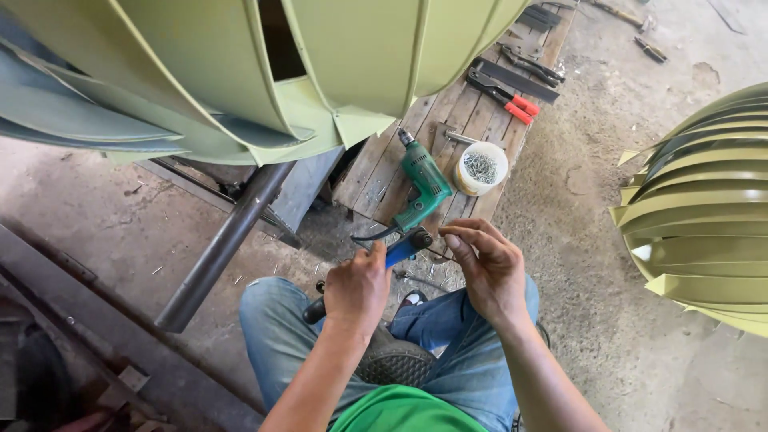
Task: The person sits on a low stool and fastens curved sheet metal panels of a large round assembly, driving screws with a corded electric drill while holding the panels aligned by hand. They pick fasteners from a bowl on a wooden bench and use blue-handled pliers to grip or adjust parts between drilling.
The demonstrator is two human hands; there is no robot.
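Fingers point(364, 268) of the left hand point(356, 290) are clenched around a blue-handled hand riveter point(398, 250), held over the knees in blue jeans point(276, 336). At the tool's black head, the right hand point(488, 268) is pinched, thumb against fingertips; whether a rivet is gripped cannot be told. Just beyond, a green electric drill point(424, 186) is laid on a wooden pallet point(372, 168) beside a white tub of rivets point(481, 168). Red-handled snips point(504, 98) are seen farther up. Green sheet-metal vanes point(240, 72) are curved overhead.
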